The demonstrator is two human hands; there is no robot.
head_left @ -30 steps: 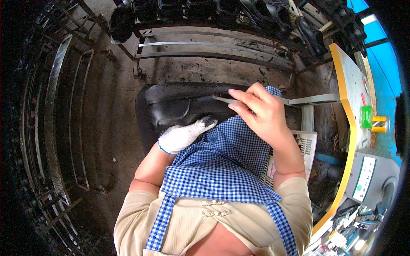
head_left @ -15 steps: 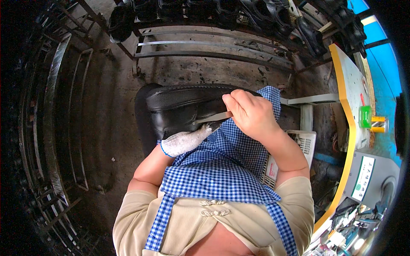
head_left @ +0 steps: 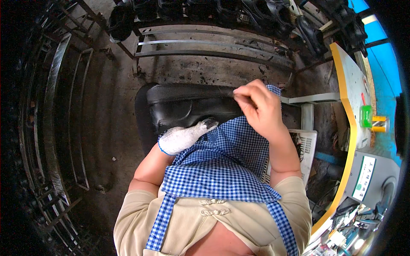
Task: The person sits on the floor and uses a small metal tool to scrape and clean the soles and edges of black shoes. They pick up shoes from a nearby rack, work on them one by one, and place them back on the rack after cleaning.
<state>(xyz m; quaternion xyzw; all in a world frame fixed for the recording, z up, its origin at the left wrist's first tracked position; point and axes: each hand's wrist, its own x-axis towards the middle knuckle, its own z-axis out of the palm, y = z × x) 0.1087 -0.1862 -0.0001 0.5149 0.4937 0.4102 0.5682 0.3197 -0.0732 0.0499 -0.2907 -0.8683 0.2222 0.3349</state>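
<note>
A black leather shoe (head_left: 171, 112) lies sideways across my lap, over the blue checked apron (head_left: 213, 181). My left hand (head_left: 183, 137), in a white knitted glove with a blue cuff and a blackened tip, grips the shoe's near side; most of its fingers are hidden. Above the shoe's right end is my bare right hand (head_left: 257, 106), its fingers bent and thumb and fingertips pinched together. Whatever sits in that pinch, if anything, is too small to make out. A curved seam shows on the shoe's side.
Several black shoes (head_left: 205, 10) stand along a metal rack (head_left: 213, 53) ahead. More metal frames (head_left: 57, 123) rise on the left. At right are a yellow-edged workbench (head_left: 351, 111) with a green container (head_left: 365, 116), a grey machine (head_left: 373, 175) and a white plastic basket (head_left: 306, 147).
My right hand has moved right and slightly up, off the shoe's side. The flat metal blade it held against the leather no longer shows. My left hand has shifted slightly toward the left.
</note>
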